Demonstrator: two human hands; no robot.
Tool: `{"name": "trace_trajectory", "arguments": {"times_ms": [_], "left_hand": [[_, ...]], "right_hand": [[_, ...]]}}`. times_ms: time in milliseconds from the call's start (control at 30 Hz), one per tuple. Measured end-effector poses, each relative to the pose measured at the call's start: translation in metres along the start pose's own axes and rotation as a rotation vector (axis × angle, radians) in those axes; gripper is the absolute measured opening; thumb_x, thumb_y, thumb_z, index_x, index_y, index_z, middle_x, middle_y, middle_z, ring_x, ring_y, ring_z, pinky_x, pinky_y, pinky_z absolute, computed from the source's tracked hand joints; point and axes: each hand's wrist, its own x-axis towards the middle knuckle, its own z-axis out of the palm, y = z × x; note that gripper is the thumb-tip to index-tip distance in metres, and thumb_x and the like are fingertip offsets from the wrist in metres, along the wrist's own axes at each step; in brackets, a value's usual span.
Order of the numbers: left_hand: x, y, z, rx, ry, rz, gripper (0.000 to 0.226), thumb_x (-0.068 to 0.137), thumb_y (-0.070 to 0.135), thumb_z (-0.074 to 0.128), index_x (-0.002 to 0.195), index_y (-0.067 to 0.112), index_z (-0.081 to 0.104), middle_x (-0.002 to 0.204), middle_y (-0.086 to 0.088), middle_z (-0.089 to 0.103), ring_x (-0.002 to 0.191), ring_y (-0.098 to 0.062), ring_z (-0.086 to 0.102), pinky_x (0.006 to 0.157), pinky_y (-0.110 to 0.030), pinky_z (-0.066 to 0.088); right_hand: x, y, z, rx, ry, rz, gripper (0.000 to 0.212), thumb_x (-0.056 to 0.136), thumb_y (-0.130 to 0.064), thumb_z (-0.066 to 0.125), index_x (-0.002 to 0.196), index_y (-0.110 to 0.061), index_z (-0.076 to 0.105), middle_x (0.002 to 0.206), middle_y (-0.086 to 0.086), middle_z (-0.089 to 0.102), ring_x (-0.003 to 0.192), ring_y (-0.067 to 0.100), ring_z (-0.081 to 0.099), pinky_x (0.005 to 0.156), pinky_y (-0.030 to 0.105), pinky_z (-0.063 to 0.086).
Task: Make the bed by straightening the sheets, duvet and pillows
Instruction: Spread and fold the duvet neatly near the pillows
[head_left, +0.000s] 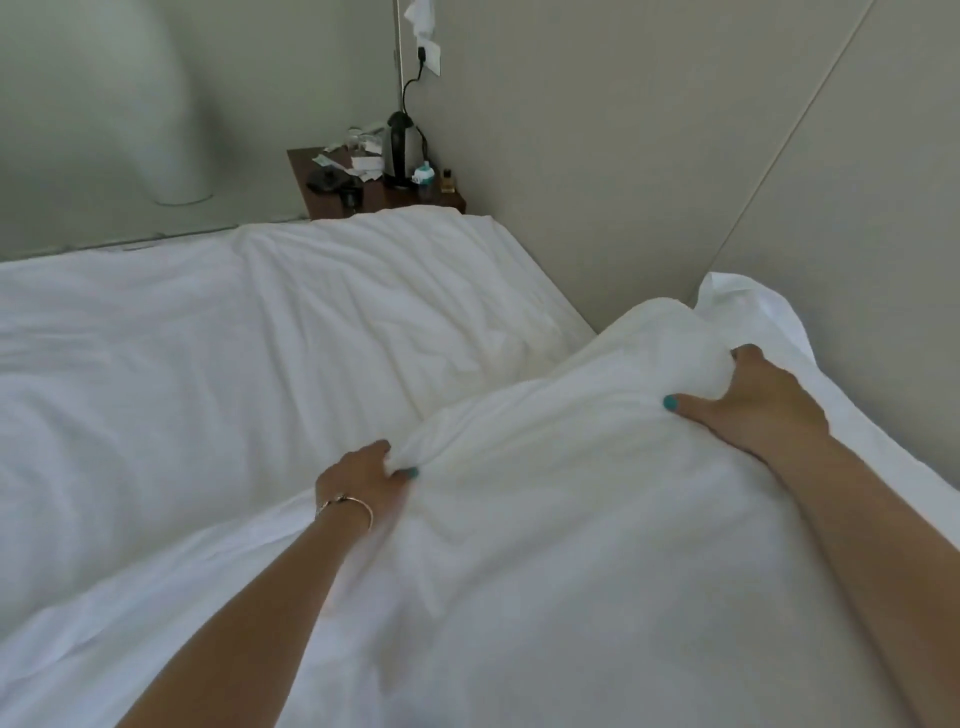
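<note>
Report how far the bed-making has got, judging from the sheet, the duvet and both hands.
Done: the sheet is spread over the far side of the mattress, though creased. In hand: the left hand and the right hand each grip a bunched fold of the duvet, which is heaped at the near side by the wall. Left: spreading the duvet flat and smoothing it. No pillow can be made out for certain, so pillows remain open.

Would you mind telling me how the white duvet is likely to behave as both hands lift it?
The duvet probably flops and drapes: it bunches into folds where the left hand and right hand grip it. It looks puffy, so likely light for its bulk. Ungripped parts would probably sag and drag across the sheet.
</note>
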Motion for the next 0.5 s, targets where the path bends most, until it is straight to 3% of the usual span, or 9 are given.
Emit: {"name": "trace_trajectory", "arguments": {"times_ms": [67, 100, 133, 200, 233, 300, 367, 467, 500], "left_hand": [[0.001, 0.000, -0.025, -0.042, 0.227, -0.021, 0.033, 0.092, 0.052, 0.047, 0.106, 0.023, 0.053, 0.105, -0.005, 0.064, 0.102, -0.030, 0.060, 0.075, -0.034, 0.040], [0.003, -0.005, -0.035, 0.013, 0.283, -0.015, 0.034, 0.092, 0.049, 0.048, 0.112, 0.022, 0.053, 0.108, -0.006, 0.062, 0.105, -0.031, 0.058, 0.079, -0.035, 0.039], [0.001, -0.009, -0.043, 0.124, 0.245, -0.035, 0.043, 0.093, 0.048, 0.049, 0.127, 0.022, 0.047, 0.120, -0.007, 0.057, 0.116, -0.030, 0.051, 0.090, -0.037, 0.036], [-0.018, -0.009, -0.052, 0.311, 0.042, -0.108, 0.072, 0.094, 0.047, 0.048, 0.150, 0.018, 0.014, 0.152, -0.009, 0.027, 0.140, -0.029, 0.024, 0.112, -0.039, 0.021], [-0.034, -0.007, -0.049, 0.341, -0.023, -0.115, 0.076, 0.095, 0.046, 0.046, 0.152, 0.016, 0.004, 0.158, -0.009, 0.008, 0.146, -0.030, 0.010, 0.116, -0.040, 0.014], [-0.084, -0.005, -0.040, 0.303, -0.109, -0.047, 0.070, 0.097, 0.046, 0.040, 0.152, 0.021, 0.005, 0.160, -0.005, -0.011, 0.147, -0.030, -0.004, 0.118, -0.040, 0.008], [-0.141, -0.010, -0.033, 0.206, -0.216, 0.059, 0.068, 0.091, 0.056, 0.035, 0.150, 0.029, 0.013, 0.158, 0.002, -0.015, 0.147, -0.028, -0.007, 0.117, -0.040, 0.008], [-0.203, -0.033, -0.027, 0.121, -0.393, 0.103, 0.094, 0.063, 0.071, 0.017, 0.149, 0.035, 0.012, 0.157, 0.010, -0.010, 0.146, -0.023, -0.005, 0.117, -0.036, 0.007], [-0.213, -0.042, -0.027, 0.121, -0.421, 0.105, 0.089, 0.069, 0.069, 0.023, 0.150, 0.036, 0.010, 0.157, 0.011, -0.008, 0.146, -0.021, -0.003, 0.117, -0.035, 0.007]], "right_hand": [[-0.005, -0.007, 0.007, 0.016, 0.154, -0.218, 0.063, 0.083, -0.047, 0.069, 0.132, -0.017, 0.044, 0.120, 0.008, 0.060, 0.105, 0.033, 0.057, 0.078, 0.038, 0.042], [-0.008, -0.008, 0.011, -0.001, 0.252, -0.321, 0.054, 0.087, -0.044, 0.066, 0.131, -0.019, 0.046, 0.117, 0.005, 0.061, 0.101, 0.032, 0.059, 0.075, 0.038, 0.043], [-0.010, -0.006, 0.016, -0.035, 0.320, -0.383, 0.050, 0.089, -0.044, 0.063, 0.131, -0.020, 0.047, 0.116, 0.003, 0.060, 0.099, 0.031, 0.060, 0.072, 0.038, 0.044], [-0.007, 0.008, 0.032, -0.109, 0.310, -0.359, 0.053, 0.089, -0.051, 0.058, 0.131, -0.020, 0.046, 0.110, 0.004, 0.056, 0.098, 0.029, 0.057, 0.066, 0.037, 0.043], [-0.004, 0.016, 0.040, -0.112, 0.270, -0.294, 0.057, 0.088, -0.055, 0.056, 0.130, -0.020, 0.045, 0.107, 0.005, 0.055, 0.098, 0.028, 0.055, 0.065, 0.036, 0.042], [0.002, 0.027, 0.051, -0.092, 0.210, -0.214, 0.061, 0.086, -0.060, 0.054, 0.128, -0.017, 0.046, 0.104, 0.007, 0.054, 0.098, 0.029, 0.053, 0.065, 0.036, 0.041], [0.004, 0.027, 0.056, -0.090, 0.169, -0.206, 0.060, 0.086, -0.061, 0.053, 0.124, -0.014, 0.048, 0.099, 0.008, 0.056, 0.094, 0.030, 0.055, 0.065, 0.037, 0.042], [0.008, 0.024, 0.059, -0.090, 0.107, -0.199, 0.060, 0.087, -0.063, 0.047, 0.116, -0.010, 0.048, 0.096, 0.010, 0.057, 0.089, 0.033, 0.057, 0.065, 0.037, 0.042], [0.009, 0.021, 0.057, -0.097, 0.087, -0.189, 0.062, 0.087, -0.063, 0.045, 0.116, -0.008, 0.047, 0.098, 0.013, 0.057, 0.090, 0.034, 0.057, 0.066, 0.038, 0.043]]}}
